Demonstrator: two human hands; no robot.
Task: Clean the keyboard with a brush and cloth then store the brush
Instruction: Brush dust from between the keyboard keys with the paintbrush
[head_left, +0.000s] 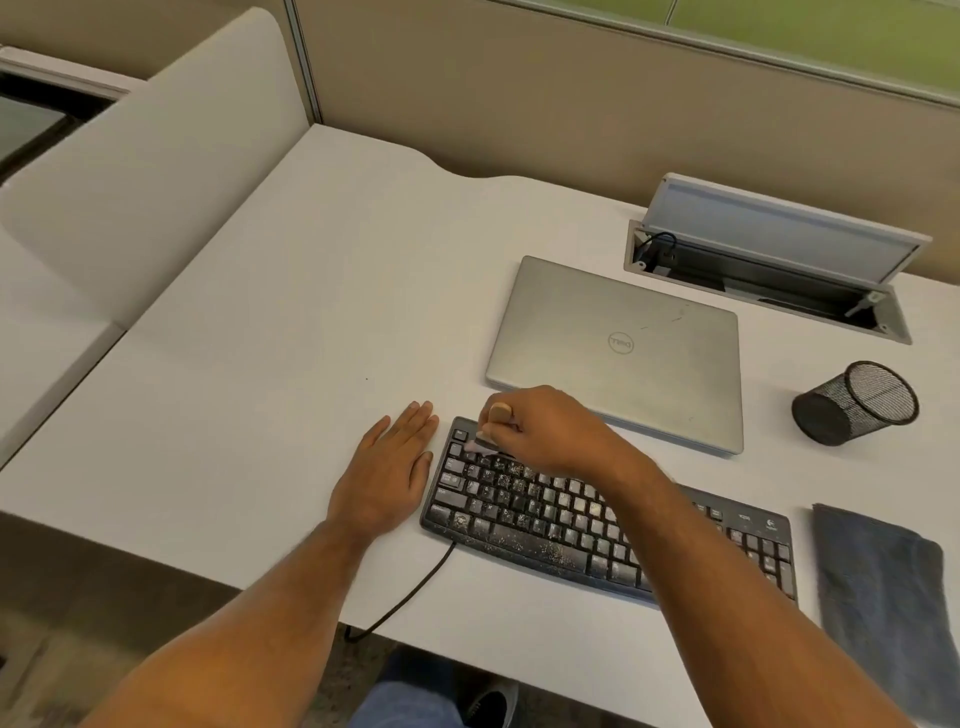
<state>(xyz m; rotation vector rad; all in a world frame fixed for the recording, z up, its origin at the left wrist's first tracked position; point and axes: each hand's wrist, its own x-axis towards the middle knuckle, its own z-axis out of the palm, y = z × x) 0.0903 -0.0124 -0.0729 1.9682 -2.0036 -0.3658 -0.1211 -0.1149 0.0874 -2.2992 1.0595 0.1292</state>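
A black keyboard (540, 525) speckled with pale dust and crumbs lies near the front edge of the white desk (291, 332). My right hand (545, 431) grips a small brush (485, 441) with a wooden handle end, its pale bristles touching the keyboard's top left keys. My left hand (389, 467) rests flat on the desk, fingers straight, right beside the keyboard's left end. A folded dark blue-grey cloth (883, 597) lies on the desk to the right of the keyboard. A black mesh pen cup (857, 402) stands tilted at the right.
A closed silver laptop (618, 348) lies just behind the keyboard. Behind it, an open cable hatch (769, 275) with a raised lid is set in the desk. The keyboard's black cable (405, 597) runs off the front edge. A padded divider (145, 171) borders the left.
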